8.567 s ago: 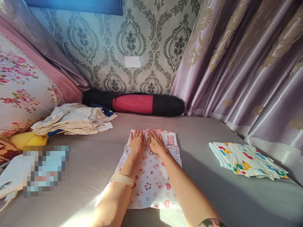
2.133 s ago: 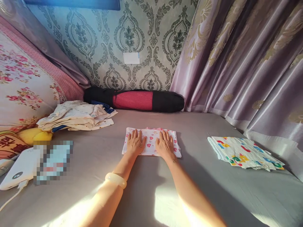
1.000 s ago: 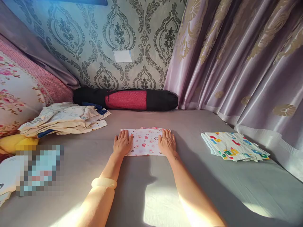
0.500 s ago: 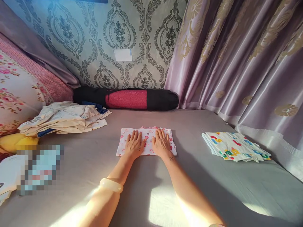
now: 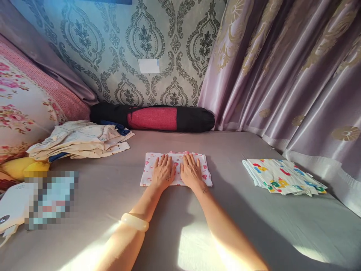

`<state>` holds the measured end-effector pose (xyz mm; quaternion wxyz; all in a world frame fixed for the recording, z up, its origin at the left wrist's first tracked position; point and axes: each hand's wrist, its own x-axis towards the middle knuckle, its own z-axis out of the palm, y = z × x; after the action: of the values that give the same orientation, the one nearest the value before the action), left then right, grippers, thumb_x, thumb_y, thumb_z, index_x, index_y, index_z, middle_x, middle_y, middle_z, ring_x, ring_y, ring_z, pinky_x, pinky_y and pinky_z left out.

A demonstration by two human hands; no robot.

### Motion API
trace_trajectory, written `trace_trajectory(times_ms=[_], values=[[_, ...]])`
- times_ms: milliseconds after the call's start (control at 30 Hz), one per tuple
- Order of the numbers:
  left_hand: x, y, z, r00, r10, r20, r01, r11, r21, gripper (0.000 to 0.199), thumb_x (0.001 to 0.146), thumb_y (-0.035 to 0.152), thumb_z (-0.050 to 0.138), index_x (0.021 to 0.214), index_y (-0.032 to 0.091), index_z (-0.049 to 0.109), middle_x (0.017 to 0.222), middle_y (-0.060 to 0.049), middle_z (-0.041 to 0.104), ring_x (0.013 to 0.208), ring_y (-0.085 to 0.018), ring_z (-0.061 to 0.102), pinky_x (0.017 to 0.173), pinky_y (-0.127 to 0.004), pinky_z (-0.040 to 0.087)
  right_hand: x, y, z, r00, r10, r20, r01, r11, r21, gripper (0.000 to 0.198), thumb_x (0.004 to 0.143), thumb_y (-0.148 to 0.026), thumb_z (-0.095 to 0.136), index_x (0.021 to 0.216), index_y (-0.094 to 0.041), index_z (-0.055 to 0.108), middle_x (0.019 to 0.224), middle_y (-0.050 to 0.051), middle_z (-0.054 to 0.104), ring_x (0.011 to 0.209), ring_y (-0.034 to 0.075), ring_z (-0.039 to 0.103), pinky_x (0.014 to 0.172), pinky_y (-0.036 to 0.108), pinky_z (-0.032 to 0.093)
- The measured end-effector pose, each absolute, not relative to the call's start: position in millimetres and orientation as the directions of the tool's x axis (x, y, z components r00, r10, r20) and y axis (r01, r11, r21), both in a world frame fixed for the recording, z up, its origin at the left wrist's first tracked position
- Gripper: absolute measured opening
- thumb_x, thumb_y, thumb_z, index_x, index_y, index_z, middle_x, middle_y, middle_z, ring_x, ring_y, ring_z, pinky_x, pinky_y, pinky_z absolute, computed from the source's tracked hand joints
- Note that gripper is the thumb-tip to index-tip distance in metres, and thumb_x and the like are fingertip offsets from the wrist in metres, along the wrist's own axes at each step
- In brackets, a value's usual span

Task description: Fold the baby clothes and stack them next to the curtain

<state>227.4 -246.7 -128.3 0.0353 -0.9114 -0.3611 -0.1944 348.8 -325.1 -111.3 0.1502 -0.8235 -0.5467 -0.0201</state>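
Note:
A folded white cloth garment with pink and red prints (image 5: 147,174) lies flat on the grey sheet in front of me. My left hand (image 5: 163,172) rests palm down on its left half, fingers stretched out. On the right half lies my right hand (image 5: 192,171), also flat with its fingers extended. A strip of pink fabric shows along the garment's far edge. Around my left forearm is a pale bangle (image 5: 134,222). Neither hand grips anything; the cloth under the palms is hidden.
Folded clothes with colourful prints (image 5: 284,177) lie to the right. A loose pile of cream clothes (image 5: 81,139) is at the left, near a yellow plush item (image 5: 24,168) and a white device (image 5: 17,203). A black and red rolled bag (image 5: 152,118) lies along the wall.
My hands have slid slightly closer together on the folded garment, both still flat. The whole view has shifted a little.

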Motion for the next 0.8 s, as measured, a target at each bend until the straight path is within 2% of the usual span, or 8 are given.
trace_trajectory(times_ms=[167, 333, 500, 633, 800], values=[[231.6, -252.9, -133.6, 0.697, 0.613, 0.372, 0.638, -0.767, 0.068, 0.047, 0.098, 0.027, 0.03, 0.134, 0.009, 0.053, 0.142, -0.016, 0.053, 0.136, -0.029, 0.043, 0.113, -0.047, 0.033, 338.1, -325.3, -110.9, 0.298, 0.939, 0.172, 0.939, -0.256, -0.228, 0.054, 0.1, -0.029, 0.024, 0.149, -0.009, 0.035, 0.158, 0.01, 0.028, 0.147, 0.023, 0.02, 0.12, 0.046, 0.01], [233.7, -255.5, -136.8, 0.707, 0.644, 0.294, 0.653, -0.753, 0.078, 0.047, 0.097, 0.025, 0.032, 0.137, 0.01, 0.05, 0.145, -0.016, 0.049, 0.138, -0.028, 0.041, 0.114, -0.047, 0.031, 337.4, -325.5, -115.2, 0.301, 0.943, 0.139, 0.938, -0.267, -0.221, 0.055, 0.099, -0.028, 0.023, 0.15, -0.009, 0.034, 0.158, 0.01, 0.028, 0.147, 0.024, 0.022, 0.12, 0.045, 0.011], [226.7, -253.8, -130.3, 0.716, 0.632, 0.296, 0.628, -0.769, 0.123, 0.044, 0.097, 0.026, 0.034, 0.134, 0.011, 0.052, 0.145, -0.017, 0.049, 0.137, -0.028, 0.043, 0.114, -0.048, 0.032, 338.7, -326.6, -114.0, 0.305, 0.944, 0.127, 0.938, -0.275, -0.209, 0.055, 0.099, -0.027, 0.024, 0.15, -0.009, 0.034, 0.158, 0.009, 0.028, 0.147, 0.023, 0.021, 0.12, 0.045, 0.01], [193.8, -244.8, -122.9, 0.726, 0.626, 0.284, 0.622, -0.774, 0.115, 0.045, 0.097, 0.031, 0.037, 0.135, 0.012, 0.052, 0.146, -0.017, 0.048, 0.138, -0.029, 0.041, 0.114, -0.048, 0.032, 336.0, -322.7, -106.4, 0.316, 0.944, 0.096, 0.935, -0.292, -0.202, 0.055, 0.098, -0.027, 0.026, 0.149, -0.008, 0.036, 0.158, 0.012, 0.029, 0.146, 0.025, 0.023, 0.119, 0.048, 0.011], [143.2, -234.7, -121.5, 0.644, 0.705, 0.297, 0.699, -0.7, 0.146, 0.049, 0.098, 0.034, 0.031, 0.136, 0.009, 0.05, 0.147, -0.017, 0.046, 0.14, -0.029, 0.037, 0.115, -0.048, 0.03, 319.6, -305.3, -100.4, 0.34, 0.933, 0.119, 0.924, -0.308, -0.226, 0.056, 0.098, -0.029, 0.027, 0.15, -0.009, 0.034, 0.159, 0.013, 0.025, 0.148, 0.025, 0.018, 0.119, 0.05, 0.009]])
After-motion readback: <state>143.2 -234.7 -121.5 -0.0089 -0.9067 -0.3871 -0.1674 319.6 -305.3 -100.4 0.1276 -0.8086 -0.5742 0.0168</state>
